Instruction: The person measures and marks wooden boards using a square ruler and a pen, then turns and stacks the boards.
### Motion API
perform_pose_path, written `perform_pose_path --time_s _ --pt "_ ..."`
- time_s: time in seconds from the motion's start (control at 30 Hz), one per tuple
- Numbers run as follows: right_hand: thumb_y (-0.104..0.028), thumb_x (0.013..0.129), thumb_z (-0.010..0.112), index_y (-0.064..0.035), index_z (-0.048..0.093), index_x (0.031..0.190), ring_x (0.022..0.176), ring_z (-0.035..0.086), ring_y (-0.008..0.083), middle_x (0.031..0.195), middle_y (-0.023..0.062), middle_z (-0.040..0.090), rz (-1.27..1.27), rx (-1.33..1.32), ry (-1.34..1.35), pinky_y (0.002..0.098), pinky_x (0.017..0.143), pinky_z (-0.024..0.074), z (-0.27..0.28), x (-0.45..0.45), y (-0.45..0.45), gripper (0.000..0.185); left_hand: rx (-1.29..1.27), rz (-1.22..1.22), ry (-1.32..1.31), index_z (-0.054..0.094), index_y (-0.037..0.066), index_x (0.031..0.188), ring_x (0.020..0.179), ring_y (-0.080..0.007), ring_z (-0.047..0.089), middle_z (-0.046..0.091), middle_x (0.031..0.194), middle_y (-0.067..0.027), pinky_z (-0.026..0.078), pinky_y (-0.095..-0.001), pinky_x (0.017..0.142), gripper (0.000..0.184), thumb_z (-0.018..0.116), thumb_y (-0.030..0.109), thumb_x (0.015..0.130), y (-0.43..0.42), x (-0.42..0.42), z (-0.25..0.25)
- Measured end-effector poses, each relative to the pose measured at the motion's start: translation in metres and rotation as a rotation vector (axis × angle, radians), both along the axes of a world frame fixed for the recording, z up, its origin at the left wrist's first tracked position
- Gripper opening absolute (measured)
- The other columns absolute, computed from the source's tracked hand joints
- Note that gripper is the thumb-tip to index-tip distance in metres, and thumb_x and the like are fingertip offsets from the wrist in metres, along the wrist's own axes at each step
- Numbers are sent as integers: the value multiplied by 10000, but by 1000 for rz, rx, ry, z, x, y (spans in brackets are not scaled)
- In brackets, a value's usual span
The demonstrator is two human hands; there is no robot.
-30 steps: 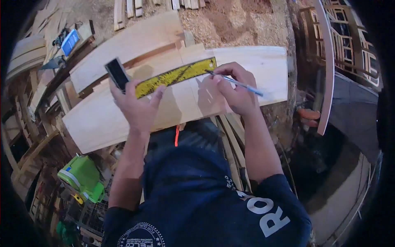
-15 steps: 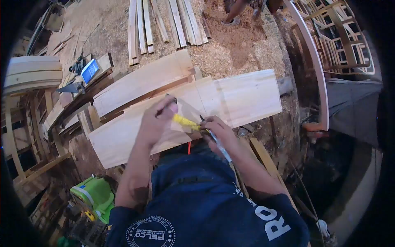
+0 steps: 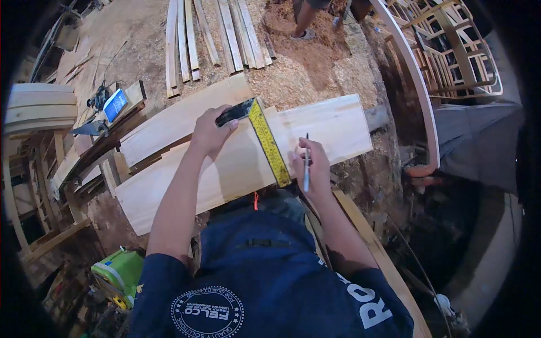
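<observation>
My left hand is closed around the black handle of a try square. Its yellow blade lies across a pale wooden board, running down to the board's near edge. Just right of the blade, my right hand grips a pen with a light-coloured barrel, its dark tip pointing away from me. A second board lies behind the first one, partly covered by my left hand and the square.
Several long wood strips lie on the sawdust-covered ground ahead. A hand saw and a blue package rest at the left. Another person's leg shows at the top. A green case stands lower left.
The square has turned from a slanted, blurred position between both hands to lie across the board. My left hand has moved away from me; my right hand has moved right with the pen.
</observation>
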State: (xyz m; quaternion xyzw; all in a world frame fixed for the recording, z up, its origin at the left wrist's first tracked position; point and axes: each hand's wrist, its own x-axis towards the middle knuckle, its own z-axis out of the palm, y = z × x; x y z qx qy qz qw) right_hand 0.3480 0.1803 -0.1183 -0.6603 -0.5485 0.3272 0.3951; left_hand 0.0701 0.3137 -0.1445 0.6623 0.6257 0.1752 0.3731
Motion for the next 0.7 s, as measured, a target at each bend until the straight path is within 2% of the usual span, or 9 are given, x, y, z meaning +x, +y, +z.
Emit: perform_pose_path --time_s 0.07,0.1,0.3,0.5,0.7 --pt "-92 922 699 7 628 1264 937 658 297 1111 189 652 11 5 -70 395 863 543 -3 23 -12 362 -8 16 -28 691 121 1323 1017 -318 691 707 1066 -171 535 -410 914 467 790 288 898 -6 6 13" --pt "-137 971 638 22 634 1285 955 662 282 1116 178 658 18 85 -60 381 874 539 -5 30 -16 352 5 32 -22 691 128 1326 1017 -316 691 709 1074 -166 534 -408 915 462 783 297 906 -9 9 15" --pt "-240 1069 486 33 579 1397 996 659 200 1174 146 663 68 -42 265 322 892 532 -6 35 -14 437 102 74 59 690 170 1349 1037 -308 693 718 1137 -137 530 -404 927 472 760 365 925 -17 24 23" --pt "-232 1051 536 64 620 1286 1033 670 180 1146 150 712 134 -163 363 329 936 534 -9 11 7 387 108 80 94 687 217 1369 1074 -285 700 726 1197 -78 541 -389 942 498 759 418 919 -18 26 25" --pt "-217 1019 589 71 646 1224 991 679 164 1088 136 742 156 -236 321 321 896 550 -19 4 20 358 168 70 130 694 241 1359 1103 -284 698 725 1217 -57 548 -398 956 501 760 447 908 -18 25 17"
